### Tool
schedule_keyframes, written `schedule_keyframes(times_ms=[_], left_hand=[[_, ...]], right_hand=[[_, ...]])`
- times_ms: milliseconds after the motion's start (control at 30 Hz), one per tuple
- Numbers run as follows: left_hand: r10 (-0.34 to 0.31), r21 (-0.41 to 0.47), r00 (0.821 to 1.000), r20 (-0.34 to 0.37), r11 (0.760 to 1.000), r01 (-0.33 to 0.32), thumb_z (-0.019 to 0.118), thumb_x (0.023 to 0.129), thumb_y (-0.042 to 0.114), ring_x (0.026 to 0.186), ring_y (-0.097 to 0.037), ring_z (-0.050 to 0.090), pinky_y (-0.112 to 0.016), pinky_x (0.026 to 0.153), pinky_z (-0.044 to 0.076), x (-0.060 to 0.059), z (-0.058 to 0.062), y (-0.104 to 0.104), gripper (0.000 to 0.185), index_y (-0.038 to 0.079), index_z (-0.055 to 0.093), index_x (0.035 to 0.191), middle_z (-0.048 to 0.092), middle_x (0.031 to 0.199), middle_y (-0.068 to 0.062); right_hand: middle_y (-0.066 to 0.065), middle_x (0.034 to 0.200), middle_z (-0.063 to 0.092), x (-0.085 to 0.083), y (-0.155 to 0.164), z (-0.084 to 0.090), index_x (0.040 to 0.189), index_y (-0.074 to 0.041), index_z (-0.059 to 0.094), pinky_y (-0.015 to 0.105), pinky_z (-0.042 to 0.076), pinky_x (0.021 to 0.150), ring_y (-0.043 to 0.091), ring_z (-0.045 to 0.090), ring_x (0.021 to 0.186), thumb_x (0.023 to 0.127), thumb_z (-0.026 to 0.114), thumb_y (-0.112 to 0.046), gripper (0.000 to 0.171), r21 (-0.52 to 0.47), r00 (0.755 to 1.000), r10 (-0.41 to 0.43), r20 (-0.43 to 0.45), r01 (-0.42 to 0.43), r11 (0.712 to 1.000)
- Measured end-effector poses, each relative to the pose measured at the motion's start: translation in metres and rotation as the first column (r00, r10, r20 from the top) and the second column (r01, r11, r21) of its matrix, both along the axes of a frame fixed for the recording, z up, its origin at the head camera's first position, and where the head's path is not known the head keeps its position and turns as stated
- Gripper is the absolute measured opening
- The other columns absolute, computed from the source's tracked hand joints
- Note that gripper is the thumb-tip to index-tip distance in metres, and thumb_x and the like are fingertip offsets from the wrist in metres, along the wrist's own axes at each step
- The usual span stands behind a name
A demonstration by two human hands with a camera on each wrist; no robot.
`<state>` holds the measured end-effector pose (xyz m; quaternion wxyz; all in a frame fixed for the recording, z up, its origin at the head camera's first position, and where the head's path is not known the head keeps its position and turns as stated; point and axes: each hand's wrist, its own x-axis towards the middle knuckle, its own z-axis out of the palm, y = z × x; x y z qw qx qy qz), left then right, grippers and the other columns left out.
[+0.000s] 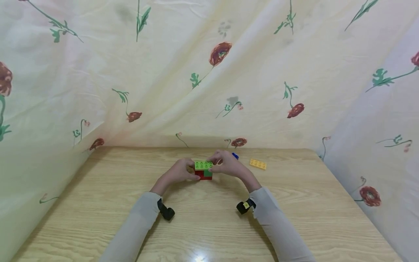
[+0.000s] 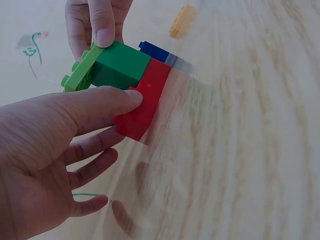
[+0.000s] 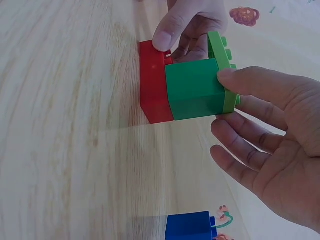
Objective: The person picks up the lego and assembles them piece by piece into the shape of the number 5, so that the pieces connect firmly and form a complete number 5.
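Observation:
A small stack of toy building bricks stands on the table before both hands. At its bottom is a red brick (image 3: 152,82), with a dark green brick (image 3: 195,90) on one end of it. A light green studded plate (image 1: 203,165) lies across the top, its other end overhanging a gap above the red brick. My left hand (image 1: 179,170) pinches the red brick, thumb on the near side and fingers partly hidden behind. With thumb and fingers my right hand (image 1: 228,164) pinches the light green plate at the dark green brick's end.
Behind the right hand stands a blue brick (image 3: 187,226), partly hidden in the head view. Farther right lies a yellow-orange studded plate (image 1: 258,163). A flowered cloth (image 1: 170,72) hangs behind the wooden table (image 1: 203,229) and along its sides.

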<state>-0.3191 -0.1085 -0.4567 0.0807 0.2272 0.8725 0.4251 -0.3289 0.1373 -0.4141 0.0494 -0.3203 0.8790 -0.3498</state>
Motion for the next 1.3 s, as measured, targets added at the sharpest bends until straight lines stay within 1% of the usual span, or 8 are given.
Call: schedule_keyframes(times_ms=[267,433,500,633,767,933,1100,1300], left_hand=[[-0.012,-0.007,1.0,-0.01,1.0,0.012,0.086,0.083,0.013,0.103,-0.021,0.061,-0.041,0.092,0.05,0.001,0.001,0.0,0.026,0.005,0.077,0.105,0.07,0.11,-0.007],[-0.017,-0.022,1.0,-0.022,1.0,0.016,0.086,0.082,0.015,0.101,-0.02,0.061,-0.038,0.09,0.051,0.002,0.002,0.003,0.026,0.004,0.077,0.104,0.069,0.108,-0.006],[-0.012,-0.026,1.0,-0.023,1.0,0.011,0.087,0.082,0.015,0.101,-0.019,0.061,-0.037,0.089,0.05,0.002,0.001,0.003,0.026,0.005,0.078,0.104,0.069,0.107,-0.006],[0.004,-0.028,1.0,-0.011,1.0,-0.004,0.087,0.082,0.016,0.102,-0.019,0.06,-0.039,0.092,0.05,0.003,0.001,0.003,0.026,0.006,0.078,0.104,0.069,0.108,-0.005],[0.016,-0.024,1.0,-0.007,1.0,-0.016,0.087,0.082,0.016,0.104,-0.02,0.06,-0.042,0.095,0.049,0.002,0.001,0.002,0.025,0.007,0.078,0.103,0.069,0.109,-0.005],[0.018,-0.026,1.0,-0.008,0.999,-0.019,0.087,0.082,0.017,0.105,-0.02,0.06,-0.043,0.097,0.049,0.001,0.0,0.002,0.023,0.008,0.078,0.102,0.07,0.109,-0.004],[0.023,-0.024,1.0,-0.008,0.999,-0.023,0.087,0.082,0.017,0.105,-0.019,0.06,-0.042,0.096,0.049,0.0,-0.002,0.001,0.023,0.008,0.078,0.102,0.07,0.108,-0.003],[0.02,-0.003,1.0,0.005,1.0,-0.02,0.087,0.082,0.016,0.106,-0.019,0.061,-0.043,0.097,0.05,0.0,-0.002,0.001,0.026,0.008,0.078,0.105,0.07,0.109,-0.004]], right_hand=[[0.008,0.115,0.072,0.002,0.002,0.002,0.125,-0.007,0.072,0.048,0.053,0.094,0.026,0.066,0.105,0.088,0.08,-0.018,0.04,0.01,1.0,0.008,-0.007,-0.008,1.0],[0.015,0.125,0.071,0.003,0.008,0.007,0.129,-0.003,0.068,0.055,0.051,0.097,0.033,0.066,0.11,0.087,0.08,-0.017,0.046,-0.007,1.0,0.013,-0.007,-0.013,1.0],[0.018,0.128,0.069,0.003,0.012,0.01,0.131,-0.003,0.067,0.057,0.049,0.099,0.036,0.064,0.113,0.089,0.079,-0.017,0.046,-0.021,1.0,0.005,0.007,-0.005,1.0],[0.019,0.13,0.067,0.0,0.022,0.018,0.132,-0.004,0.067,0.06,0.047,0.1,0.04,0.061,0.117,0.089,0.079,-0.015,0.045,-0.053,0.999,-0.031,0.019,0.032,0.998],[0.019,0.129,0.067,-0.005,0.032,0.027,0.13,-0.002,0.067,0.059,0.048,0.1,0.041,0.061,0.117,0.088,0.079,-0.012,0.045,-0.065,0.998,-0.063,-0.01,0.062,0.996],[0.019,0.131,0.065,-0.013,0.046,0.032,0.131,-0.002,0.066,0.059,0.047,0.102,0.042,0.06,0.119,0.089,0.077,-0.01,0.044,-0.015,0.992,-0.129,-0.004,0.129,0.991],[0.021,0.136,0.059,-0.019,0.059,0.03,0.133,0.0,0.064,0.059,0.046,0.101,0.044,0.058,0.12,0.089,0.075,-0.009,0.046,0.018,0.987,-0.159,0.017,0.159,0.987],[0.021,0.138,0.06,-0.028,0.073,0.019,0.134,0.001,0.063,0.057,0.049,0.099,0.046,0.057,0.121,0.088,0.079,-0.008,0.05,0.054,0.985,-0.171,0.016,0.17,0.984]])
